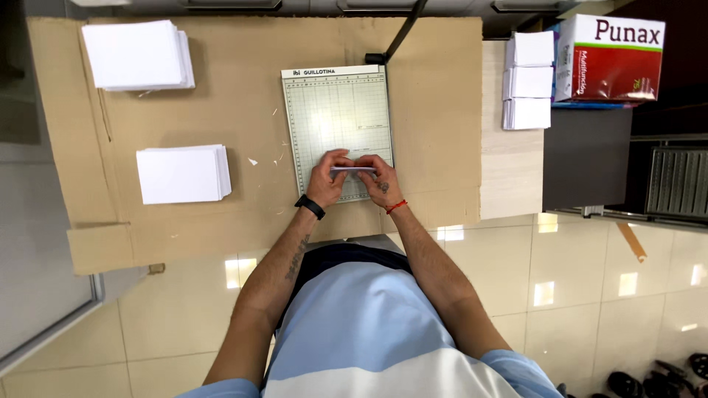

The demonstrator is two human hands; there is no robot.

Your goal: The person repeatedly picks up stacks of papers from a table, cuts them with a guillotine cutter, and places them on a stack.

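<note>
A pale green paper cutter [335, 110] with a grid lies on a cardboard-covered table [435, 118], its black blade arm [402, 31] raised at the far right corner. My left hand [327, 180] and my right hand [377, 179] meet over the cutter's near edge. Together they pinch a small stack of white paper [352, 171], held edge-on between the fingers of both hands. A black watch sits on my left wrist and a red cord on my right.
Two stacks of white sheets lie to the left, one near [182, 174] and one far [139, 55]. Three small white stacks [528, 81] and a red and white paper box [609, 59] stand at the right. A tiled floor lies below.
</note>
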